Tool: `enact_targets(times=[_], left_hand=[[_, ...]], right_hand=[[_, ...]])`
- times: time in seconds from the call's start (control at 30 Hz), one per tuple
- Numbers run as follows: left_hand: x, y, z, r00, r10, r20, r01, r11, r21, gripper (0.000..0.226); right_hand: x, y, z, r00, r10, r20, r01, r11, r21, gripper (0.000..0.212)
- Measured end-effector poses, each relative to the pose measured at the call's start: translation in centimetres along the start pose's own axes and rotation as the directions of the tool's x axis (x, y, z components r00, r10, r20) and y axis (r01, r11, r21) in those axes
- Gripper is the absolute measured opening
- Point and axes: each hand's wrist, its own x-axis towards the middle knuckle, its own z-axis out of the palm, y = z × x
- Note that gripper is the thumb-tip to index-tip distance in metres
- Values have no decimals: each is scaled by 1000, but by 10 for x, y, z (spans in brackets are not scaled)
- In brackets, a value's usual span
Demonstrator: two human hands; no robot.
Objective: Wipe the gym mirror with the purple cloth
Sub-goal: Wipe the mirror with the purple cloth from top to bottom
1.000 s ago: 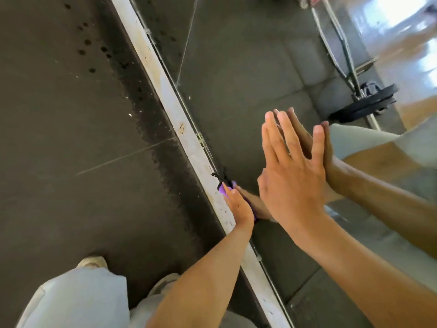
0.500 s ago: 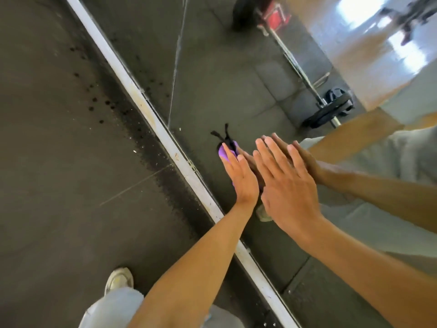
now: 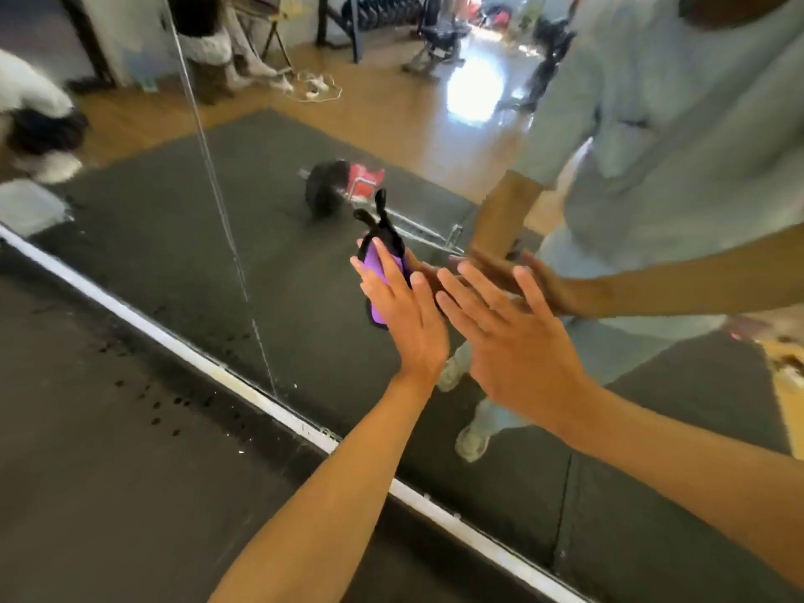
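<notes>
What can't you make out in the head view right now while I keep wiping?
- Purple cloth: mostly covered by the left hand; its full extent is hidden.
- Right hand: palm side faces away, so contact with the mirror is unclear.
- Mirror: cut off by the frame edges, so streaks or wiped areas cannot be judged.
- Reflected background: blurred.

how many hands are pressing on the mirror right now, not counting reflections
2. The left hand lies flat over the purple cloth, pressing it to the mirror. The right hand is spread open just beside it, seemingly with its fingertips on the bare glass.
</notes>
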Motion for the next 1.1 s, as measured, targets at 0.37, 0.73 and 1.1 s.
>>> enact_targets(times=[0.37, 0.73, 1.1], left_hand=[[16, 177, 35, 610, 690, 389, -789, 573, 220, 58], [-53, 330, 116, 222, 827, 516, -974, 166, 154, 60], [-151, 495, 222, -135, 818, 559, -987, -163, 1, 52]], right_hand=[[-79, 162, -91, 937, 348, -8, -348, 938, 7, 84], [-217, 272, -113, 775, 620, -126, -615, 785, 75, 86], [-342, 405, -134, 539, 826, -163, -812, 561, 160, 71]])
